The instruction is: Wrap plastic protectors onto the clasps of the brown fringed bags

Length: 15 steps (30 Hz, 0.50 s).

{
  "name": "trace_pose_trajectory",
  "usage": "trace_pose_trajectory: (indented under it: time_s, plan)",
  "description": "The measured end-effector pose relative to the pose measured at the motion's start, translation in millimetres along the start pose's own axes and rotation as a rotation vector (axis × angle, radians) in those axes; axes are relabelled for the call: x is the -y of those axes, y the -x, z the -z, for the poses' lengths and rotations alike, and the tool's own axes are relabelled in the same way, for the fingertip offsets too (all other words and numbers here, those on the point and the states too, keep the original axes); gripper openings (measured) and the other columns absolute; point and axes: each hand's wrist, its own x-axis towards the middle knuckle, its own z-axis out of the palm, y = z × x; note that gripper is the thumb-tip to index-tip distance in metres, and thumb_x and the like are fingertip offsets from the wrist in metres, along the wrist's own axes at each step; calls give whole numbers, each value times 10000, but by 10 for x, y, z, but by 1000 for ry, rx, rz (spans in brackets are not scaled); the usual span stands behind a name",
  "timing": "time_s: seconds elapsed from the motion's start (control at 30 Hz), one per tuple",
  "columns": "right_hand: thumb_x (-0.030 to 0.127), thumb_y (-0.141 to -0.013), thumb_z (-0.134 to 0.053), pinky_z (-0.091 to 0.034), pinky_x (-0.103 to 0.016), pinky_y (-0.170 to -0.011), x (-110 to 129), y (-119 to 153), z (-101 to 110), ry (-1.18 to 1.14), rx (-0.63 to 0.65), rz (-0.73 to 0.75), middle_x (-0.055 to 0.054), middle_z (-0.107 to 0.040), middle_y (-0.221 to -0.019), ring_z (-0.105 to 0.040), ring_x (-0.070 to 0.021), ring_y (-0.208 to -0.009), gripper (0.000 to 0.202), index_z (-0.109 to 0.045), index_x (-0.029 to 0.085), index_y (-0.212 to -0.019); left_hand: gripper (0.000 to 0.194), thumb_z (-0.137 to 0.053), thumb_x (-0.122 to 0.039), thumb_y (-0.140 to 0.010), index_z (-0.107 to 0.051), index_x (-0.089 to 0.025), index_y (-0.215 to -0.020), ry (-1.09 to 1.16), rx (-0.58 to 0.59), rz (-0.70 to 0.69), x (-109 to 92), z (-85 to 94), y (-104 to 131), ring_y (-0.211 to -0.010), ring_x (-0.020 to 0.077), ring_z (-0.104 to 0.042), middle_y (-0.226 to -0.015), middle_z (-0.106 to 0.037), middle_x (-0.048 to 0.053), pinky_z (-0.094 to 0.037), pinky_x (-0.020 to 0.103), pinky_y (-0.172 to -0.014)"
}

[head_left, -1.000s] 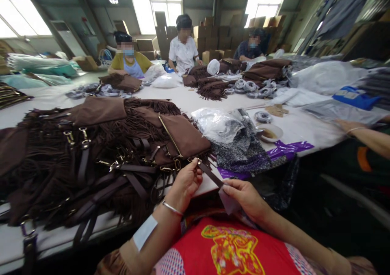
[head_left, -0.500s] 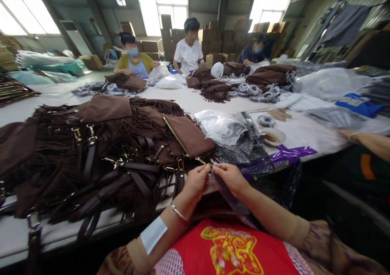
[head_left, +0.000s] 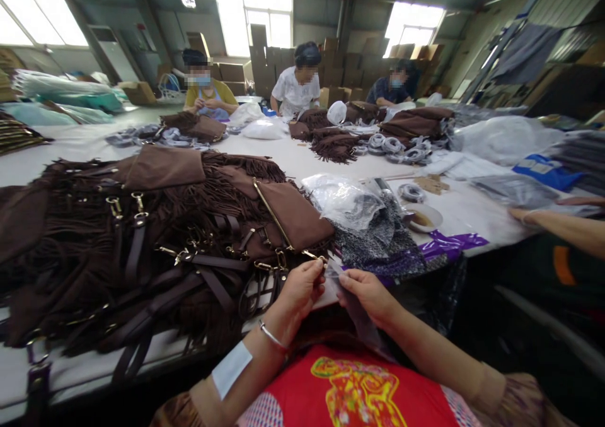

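At the table's near edge, my left hand [head_left: 302, 286] pinches a gold metal clasp [head_left: 312, 255] that joins a brown fringed bag [head_left: 297, 216]. Just to its right, my right hand [head_left: 371, 293] grips a thin greyish translucent strip [head_left: 355, 313], which hangs down toward my lap. The strip's upper end lies close to my left fingertips; whether it touches them I cannot tell. A large pile of brown fringed bags [head_left: 165, 168] with dark straps [head_left: 215, 282] and gold hooks spreads to the left of my hands.
Beyond my right hand lie clear plastic [head_left: 343, 197], speckled dark material [head_left: 378, 244], purple tape [head_left: 454, 243] and a tape roll [head_left: 422, 217]. Another person's forearm [head_left: 562, 228] reaches in at the right. Three people work across the table [head_left: 278, 156].
My right hand has moved slightly right and down, away from my left hand, and more of the strip shows. My left hand stays by the clasp. The view has shifted slightly.
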Motion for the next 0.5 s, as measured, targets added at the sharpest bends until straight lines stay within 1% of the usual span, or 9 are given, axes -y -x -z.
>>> trace_pose_trajectory:
  time_s: [0.07, 0.17, 0.2, 0.27, 0.33, 0.4, 0.47, 0.5]
  plan:
    - [526, -757, -681, -361, -195, -426, -31, -24, -11, -98, 14, 8, 5, -634, -601, -530, -86, -457, 379, -575, 163, -744, 364, -754, -467, -678, -647, -145, -809, -132, -50, -88, 17, 45, 42, -525, 64, -458, -639, -533, -33, -340, 180, -468]
    - [530, -786, -656, -341, -194, -418, -83, -19, 3, -147, 66, 2, 13, -618, -598, -507, -76, -440, 370, -571, 171, -757, 299, -679, -443, -750, -654, -149, -793, -385, -171, -305, 21, 86, 104, -533, 80, -453, -623, -549, -25, -352, 202, -500]
    - [534, -798, -640, -337, -194, -419, -98, -14, 8, -125, 84, 1, 13, -613, -590, -501, -76, -437, 372, -571, 171, -760, 278, -667, -427, -759, -657, -152, -797, -445, -186, -360, 13, 84, 117, -561, 91, -476, -644, -571, -16, -376, 210, -533]
    - [547, -815, -611, -329, -196, -422, -119, -5, 7, -31, 95, 8, 14, -598, -565, -487, -79, -433, 386, -567, 168, -756, 249, -667, -396, -754, -669, -158, -827, -539, -163, -432, -8, 59, 125, -648, 118, -531, -730, -624, 8, -420, 231, -618]
    - [558, -821, -589, -323, -197, -426, -116, 6, -6, 80, 72, 52, 23, -567, -550, -464, -79, -439, 403, -560, 164, -745, 257, -679, -372, -729, -680, -162, -876, -633, -127, -452, -20, 20, 120, -682, 140, -548, -744, -633, 12, -433, 248, -656]
    - [547, -826, -574, -323, -199, -443, -91, 25, -27, 187, 37, 144, 31, -526, -551, -443, -77, -466, 410, -544, 158, -699, 280, -678, -366, -708, -686, -164, -901, -734, -120, -437, -10, -7, 108, -649, 155, -538, -677, -606, -1, -429, 264, -635]
    - [505, -832, -562, -312, -200, -455, -58, 33, -48, 277, 4, 232, 36, -484, -546, -420, -75, -491, 402, -516, 157, -635, 269, -655, -391, -710, -689, -172, -861, -813, -129, -424, 17, 3, 74, -633, 176, -540, -633, -593, 0, -430, 284, -619]
    - [476, -831, -556, -300, -201, -450, -44, 23, -55, 307, -7, 242, 39, -466, -539, -408, -74, -491, 386, -503, 160, -615, 249, -647, -409, -708, -685, -182, -803, -851, -127, -430, 32, 23, 43, -648, 193, -553, -643, -608, 11, -437, 298, -627]
